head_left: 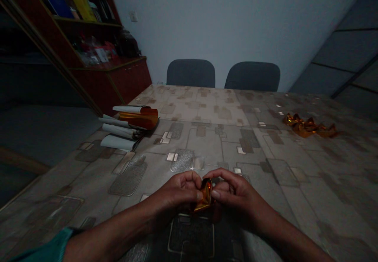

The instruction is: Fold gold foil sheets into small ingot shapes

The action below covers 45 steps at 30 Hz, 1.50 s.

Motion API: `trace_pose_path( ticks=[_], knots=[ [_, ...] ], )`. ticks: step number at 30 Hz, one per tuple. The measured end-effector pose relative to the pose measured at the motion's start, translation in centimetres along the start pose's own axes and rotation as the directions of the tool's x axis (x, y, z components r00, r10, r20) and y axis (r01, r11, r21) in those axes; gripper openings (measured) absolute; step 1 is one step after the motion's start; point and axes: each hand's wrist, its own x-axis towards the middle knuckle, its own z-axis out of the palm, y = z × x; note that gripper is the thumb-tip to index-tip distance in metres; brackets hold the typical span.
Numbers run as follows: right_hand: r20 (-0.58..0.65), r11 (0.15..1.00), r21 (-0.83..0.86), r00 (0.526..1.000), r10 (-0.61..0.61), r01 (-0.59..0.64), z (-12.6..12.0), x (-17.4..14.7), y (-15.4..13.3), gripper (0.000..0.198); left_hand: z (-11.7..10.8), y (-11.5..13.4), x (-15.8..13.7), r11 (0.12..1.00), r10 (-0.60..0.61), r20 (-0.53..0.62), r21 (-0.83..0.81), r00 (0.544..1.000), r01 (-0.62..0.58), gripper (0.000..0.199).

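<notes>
Between my two hands is a small folded piece of shiny gold foil paper [204, 202], held just above the near part of the table. My left hand [183, 189] pinches its left side, thumb in front and fingers curled behind. On the other side, my right hand [232, 189] grips the foil's right edge between thumb and curled fingers. The foil stands up in a pointed, partly opened fold. Some of the fingertips behind it are hidden.
Several folded gold foil pieces [310, 127] sit in a cluster at the right. Rolled gold-and-white paper sheets [138, 120] lie at the left. The patterned tablecloth [212, 147] covers the table. Two chairs [190, 73] stand beyond it, with a shelf cabinet [130, 78] at the back left.
</notes>
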Motion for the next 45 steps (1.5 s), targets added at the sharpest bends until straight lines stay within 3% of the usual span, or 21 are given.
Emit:
trace_pose_path(
  ticks=[8,15,21,28,33,40,45],
  knots=[
    [0.013,0.998,-0.01,0.998,0.059,-0.059,-0.1,-0.2,0.0,0.031,0.5,1.5,-0.8,0.996,-0.089,-0.014,0.01,0.996,0.089,0.032],
    [-0.054,0.976,-0.209,0.997,0.051,-0.061,-0.2,-0.1,-0.2,0.024,0.3,1.9,-1.0,0.993,-0.117,-0.002,0.02,0.993,0.117,0.029],
    [-0.058,0.964,-0.251,0.995,0.076,-0.089,0.3,-0.2,-0.4,0.024,0.3,1.8,-0.9,0.994,-0.112,0.003,-0.007,0.994,0.112,0.028],
    [0.064,0.94,-0.339,0.998,-0.006,0.027,-0.5,-0.6,0.0,0.022,0.4,1.7,-0.9,0.995,-0.103,-0.002,-0.001,0.995,0.103,0.026],
    [0.149,0.914,-0.388,0.987,-0.063,0.117,-0.6,-0.9,-0.1,0.036,0.1,1.5,-0.7,0.995,-0.094,-0.001,-0.018,0.996,0.094,0.027],
    [0.054,0.929,-0.364,0.997,-0.046,0.062,-0.5,-0.8,-0.2,0.055,0.5,1.8,-0.8,0.992,-0.09,-0.01,-0.093,0.996,0.089,0.029],
    [0.013,0.912,-0.398,0.994,-0.105,0.101,-0.4,-0.7,-0.3,0.076,0.8,1.8,-0.7,0.982,-0.061,-0.071,-0.182,0.996,0.047,0.027]
  ],
)
